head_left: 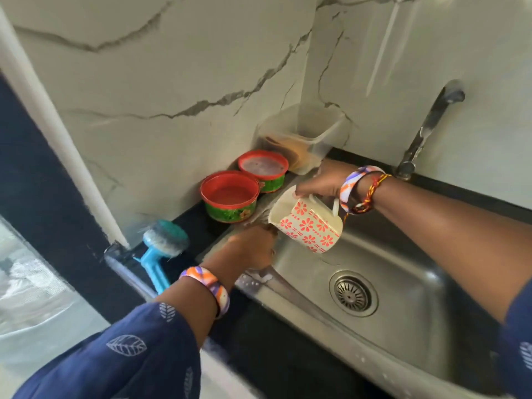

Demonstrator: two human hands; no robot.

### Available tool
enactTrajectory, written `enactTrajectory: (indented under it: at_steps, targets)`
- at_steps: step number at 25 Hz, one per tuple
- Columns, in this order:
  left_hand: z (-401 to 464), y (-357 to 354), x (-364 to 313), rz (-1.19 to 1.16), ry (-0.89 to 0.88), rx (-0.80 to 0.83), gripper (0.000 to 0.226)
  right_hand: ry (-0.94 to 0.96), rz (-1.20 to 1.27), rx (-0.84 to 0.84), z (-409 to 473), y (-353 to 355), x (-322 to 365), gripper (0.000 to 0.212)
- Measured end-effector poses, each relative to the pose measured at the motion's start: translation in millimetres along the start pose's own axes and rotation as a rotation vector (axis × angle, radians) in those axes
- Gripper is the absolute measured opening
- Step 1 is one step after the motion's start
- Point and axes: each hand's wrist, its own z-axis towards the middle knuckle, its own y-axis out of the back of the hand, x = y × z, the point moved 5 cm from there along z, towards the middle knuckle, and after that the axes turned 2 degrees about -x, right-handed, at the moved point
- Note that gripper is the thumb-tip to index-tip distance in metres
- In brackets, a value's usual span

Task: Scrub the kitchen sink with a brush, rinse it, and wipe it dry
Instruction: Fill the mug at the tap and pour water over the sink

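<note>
A steel sink [403, 321] with a round drain [353, 292] fills the lower right. My right hand [319, 182] grips a cream mug with red flowers [308, 223] by its rim, tipped on its side over the sink's left rim, mouth pointing left. My left hand [253, 249] rests on the sink's left rim just below the mug, fingers partly hidden under it. A blue brush with pale bristles [164, 240] lies on the dark counter left of the sink, handle pointing toward me.
Two red-lidded green tubs [230, 197] [263, 169] stand on the counter behind the sink's left corner, beside a clear plastic container [302, 136]. A steel tap [426, 131] rises at the back right. Marble wall behind; a dark counter edge [273, 355] runs in front.
</note>
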Motion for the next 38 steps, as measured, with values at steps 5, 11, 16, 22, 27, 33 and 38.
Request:
enactTrajectory:
  at_steps: [5, 11, 16, 22, 27, 33, 38]
  targets:
    - [-36.2, 5.2, 0.2, 0.052, -0.051, 0.030, 0.041, -0.159, 0.023, -0.104, -81.9, 17.4, -26.5, 0.035]
    - [-71.6, 17.7, -93.4, -0.013, -0.242, 0.046, 0.044, -0.373, 0.090, -0.335, -216.4, 66.0, -92.1, 0.046]
    - [-105.9, 4.6, -229.2, -0.117, -0.583, 0.058, 0.046, -0.570, -0.160, -0.347, -324.2, 105.6, -148.9, 0.042]
    - [-156.3, -32.9, -327.5, -0.177, -0.793, 0.130, 0.061, -0.732, -0.324, -0.220, -381.3, 106.5, -197.9, 0.040]
    - [-154.4, -37.5, -310.9, -0.199, -0.649, 0.079, 0.054, -0.652, -0.261, -0.095, -346.9, 75.8, -182.4, 0.040]
    - [-132.2, -34.8, -236.0, -0.245, -0.390, -0.033, 0.042, -0.358, -0.276, 0.057, -273.2, 46.3, -103.3, 0.036]
    - [-115.2, -27.6, -145.5, -0.149, -0.119, -0.003, 0.049, -0.176, -0.352, 0.115, -205.3, 17.7, -34.7, 0.038]
